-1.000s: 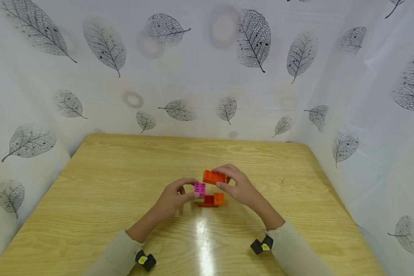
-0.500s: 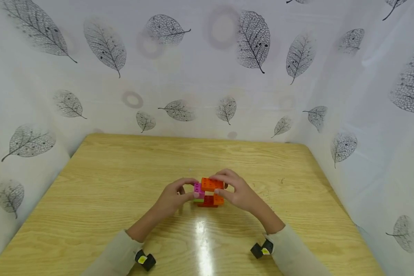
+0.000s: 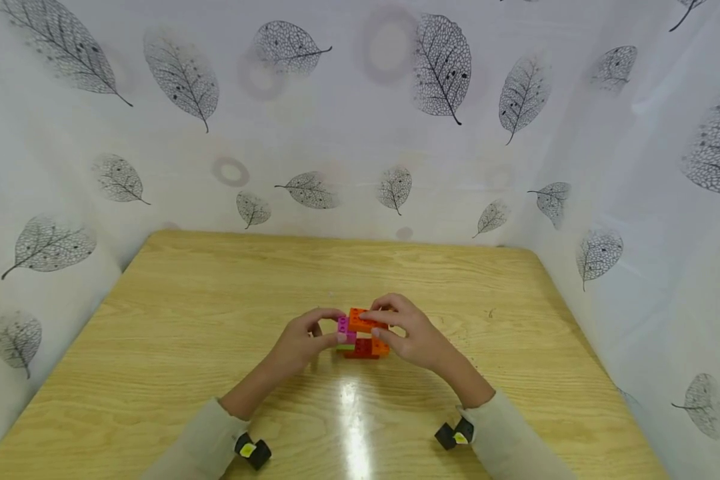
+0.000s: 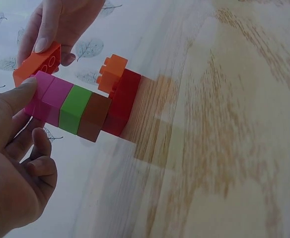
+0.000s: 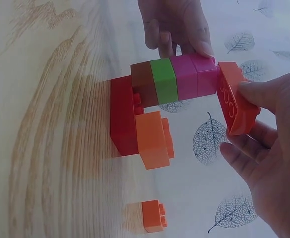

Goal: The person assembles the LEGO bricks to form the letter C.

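A stack of toy building blocks stands on the table, with a red block (image 5: 123, 116) at its base. On one end of the red block rises a column of a brown block (image 4: 94, 116), a green block (image 4: 75, 109) and two pink blocks (image 4: 50, 96); an orange block (image 5: 152, 139) sits on the other end. My left hand (image 3: 303, 343) pinches the upper pink part between thumb and fingers. My right hand (image 3: 413, 337) grips a long red-orange block (image 5: 232, 99), one end over the top pink block's studs. Whether it is pressed on I cannot tell.
A small loose orange block (image 5: 153, 215) lies on the wooden table (image 3: 246, 280) and shows only in the right wrist view. A white curtain (image 3: 348, 133) with leaf prints stands behind and at both sides of the table.
My right hand has brought the red-orange block down and slightly left to the top of the pink column. Its index finger now reaches further over the block. My left hand keeps its place.
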The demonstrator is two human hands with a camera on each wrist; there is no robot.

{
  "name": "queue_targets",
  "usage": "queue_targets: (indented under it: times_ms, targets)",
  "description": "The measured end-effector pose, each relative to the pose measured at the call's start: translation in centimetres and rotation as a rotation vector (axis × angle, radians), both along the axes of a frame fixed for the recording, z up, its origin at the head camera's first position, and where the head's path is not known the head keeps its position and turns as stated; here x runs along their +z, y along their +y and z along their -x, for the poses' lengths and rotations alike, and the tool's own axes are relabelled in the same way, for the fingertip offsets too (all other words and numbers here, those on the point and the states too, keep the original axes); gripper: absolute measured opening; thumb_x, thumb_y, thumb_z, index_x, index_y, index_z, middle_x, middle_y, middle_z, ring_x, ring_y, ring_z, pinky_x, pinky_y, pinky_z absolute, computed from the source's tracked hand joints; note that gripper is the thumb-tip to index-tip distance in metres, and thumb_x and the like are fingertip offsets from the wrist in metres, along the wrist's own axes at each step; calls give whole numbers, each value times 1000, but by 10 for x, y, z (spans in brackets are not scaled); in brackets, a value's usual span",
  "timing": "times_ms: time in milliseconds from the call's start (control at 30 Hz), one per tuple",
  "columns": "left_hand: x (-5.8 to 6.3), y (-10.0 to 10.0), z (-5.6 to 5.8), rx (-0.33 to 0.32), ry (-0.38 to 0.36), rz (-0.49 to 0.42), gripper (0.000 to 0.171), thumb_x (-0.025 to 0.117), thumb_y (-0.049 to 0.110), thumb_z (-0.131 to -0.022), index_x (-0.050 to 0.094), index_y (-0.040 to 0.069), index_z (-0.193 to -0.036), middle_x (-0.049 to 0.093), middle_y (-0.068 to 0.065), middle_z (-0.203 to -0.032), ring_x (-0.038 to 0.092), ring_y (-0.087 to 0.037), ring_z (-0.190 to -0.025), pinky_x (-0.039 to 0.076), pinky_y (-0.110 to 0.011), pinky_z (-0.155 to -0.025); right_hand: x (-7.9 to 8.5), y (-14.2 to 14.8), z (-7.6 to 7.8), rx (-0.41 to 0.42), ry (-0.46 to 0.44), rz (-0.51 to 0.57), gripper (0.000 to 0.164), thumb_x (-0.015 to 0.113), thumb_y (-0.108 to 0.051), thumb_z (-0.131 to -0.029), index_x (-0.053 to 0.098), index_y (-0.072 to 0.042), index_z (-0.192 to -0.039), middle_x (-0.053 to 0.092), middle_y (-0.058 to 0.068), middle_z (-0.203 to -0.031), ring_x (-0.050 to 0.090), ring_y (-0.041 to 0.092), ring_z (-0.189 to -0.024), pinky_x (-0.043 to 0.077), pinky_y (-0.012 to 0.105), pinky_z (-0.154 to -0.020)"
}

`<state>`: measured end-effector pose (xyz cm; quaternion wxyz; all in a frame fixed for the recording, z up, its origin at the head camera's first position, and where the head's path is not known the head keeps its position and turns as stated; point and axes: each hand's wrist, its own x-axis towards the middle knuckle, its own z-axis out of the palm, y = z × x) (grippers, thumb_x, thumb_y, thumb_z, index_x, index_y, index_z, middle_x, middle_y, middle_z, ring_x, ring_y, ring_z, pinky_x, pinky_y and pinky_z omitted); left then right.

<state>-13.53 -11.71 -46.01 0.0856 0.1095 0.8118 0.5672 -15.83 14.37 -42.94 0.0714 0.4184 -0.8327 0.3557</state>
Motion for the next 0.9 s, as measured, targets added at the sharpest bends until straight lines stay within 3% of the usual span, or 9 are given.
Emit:
queue_targets:
  times_ms: [567, 900]
  targets:
    - [4, -1, -1, 4, -3, -6, 40, 77, 40, -89, 66, 31, -127, 64, 3, -126, 49, -21, -70, 41, -25, -52, 2, -6, 0, 45, 237, -5, 29, 75, -4, -89, 75, -9, -117, 62, 8, -116, 52, 19, -97, 47, 27, -74]
    - [3, 0, 0, -2, -20, -17, 40, 77, 41, -89, 66, 31, -126, 63, 1, -127, 49, -21, -70, 42, -26, -51, 4, -5, -1, 47, 242, -19, 30, 75, -5, -89, 75, -9, -118, 60, 9, -117, 51, 19, -98, 46, 27, -75]
